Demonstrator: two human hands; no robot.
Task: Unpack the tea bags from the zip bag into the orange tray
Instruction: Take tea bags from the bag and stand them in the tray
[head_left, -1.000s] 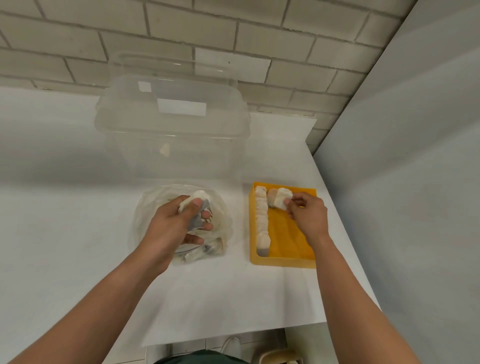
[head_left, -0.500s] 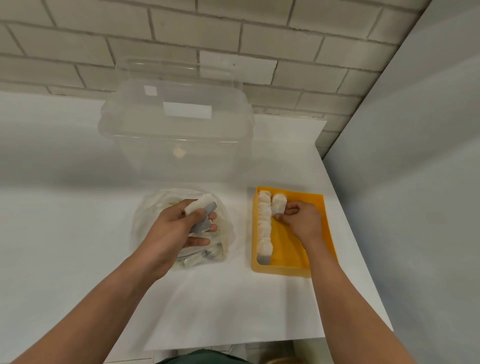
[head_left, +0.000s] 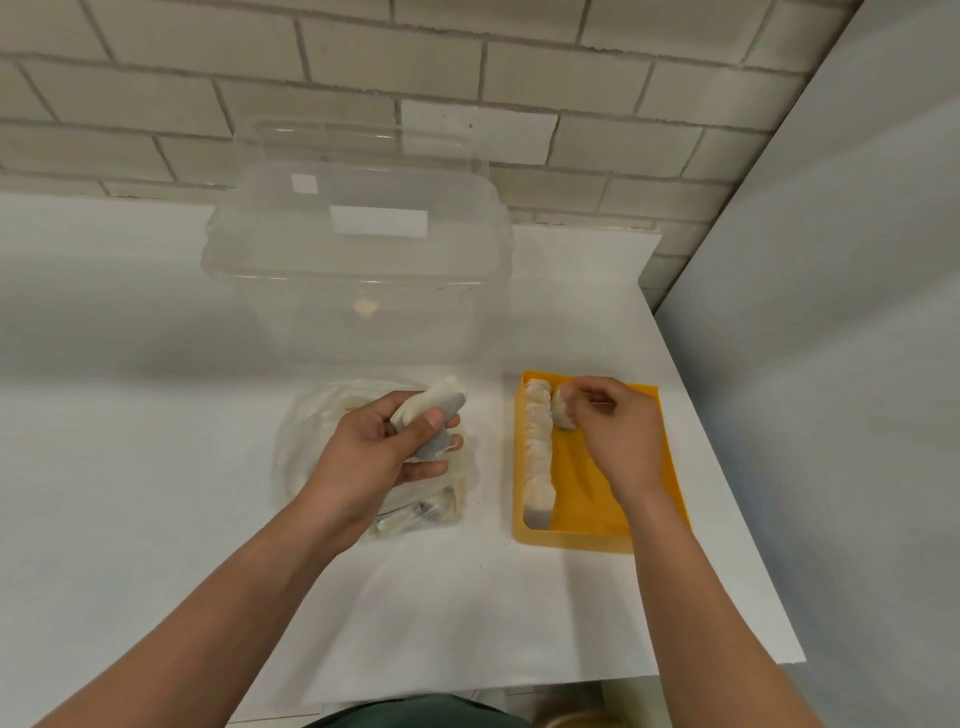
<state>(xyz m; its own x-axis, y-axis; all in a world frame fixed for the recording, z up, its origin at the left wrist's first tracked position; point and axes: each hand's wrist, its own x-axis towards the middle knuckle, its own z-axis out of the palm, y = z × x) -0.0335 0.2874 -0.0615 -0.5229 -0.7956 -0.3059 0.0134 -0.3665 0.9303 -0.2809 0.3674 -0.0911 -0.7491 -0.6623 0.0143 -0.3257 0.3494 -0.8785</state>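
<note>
Left hand (head_left: 374, 457): fingers curled round white, grey-ended tea bags (head_left: 431, 415), zip bag (head_left: 306, 441) under them. Right hand (head_left: 613, 436): fingers pinch one tea bag (head_left: 561, 415) inside orange tray (head_left: 644, 514), row (head_left: 537, 452) just left. Clear tub (head_left: 358, 301) labels: plain white.

clear plastic bin (head_left: 358, 291) | white table (head_left: 130, 415) | brick wall (head_left: 571, 140)

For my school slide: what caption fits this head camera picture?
Left hand grips tea bags above the zip bag; right hand holds another tea bag in the orange tray.
</note>
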